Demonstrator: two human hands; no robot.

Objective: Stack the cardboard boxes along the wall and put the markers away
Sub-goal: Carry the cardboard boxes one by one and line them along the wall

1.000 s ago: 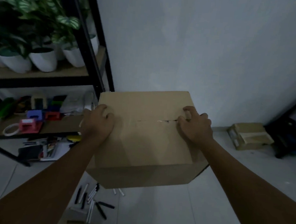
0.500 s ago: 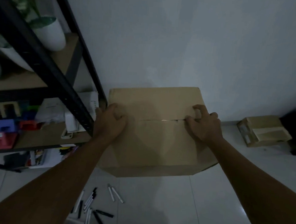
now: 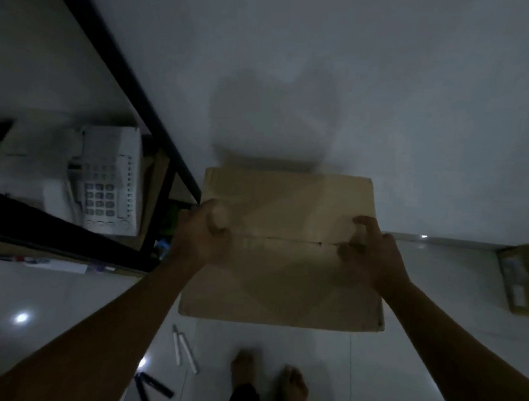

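Observation:
A large brown cardboard box (image 3: 282, 288) sits close to the white wall, its top seam running left to right. My left hand (image 3: 205, 234) grips the box top at the left end of the seam with curled fingers. At the right end my right hand (image 3: 371, 253) holds the top, fingertips hooked at the seam. Two white markers (image 3: 183, 347) lie on the tiled floor in front of the box, and black markers (image 3: 152, 385) lie nearer to me. A smaller cardboard box (image 3: 524, 278) lies on the floor at the right edge.
A black metal shelf rack (image 3: 156, 125) stands directly left of the box, with a white desk telephone (image 3: 109, 184) on its lower shelf. My bare feet (image 3: 268, 377) stand on the floor just in front of the box.
The box has moved closer to the wall and beside the rack, squared up to it. My view has tilted down, so my feet show now. Both hands kept their hold.

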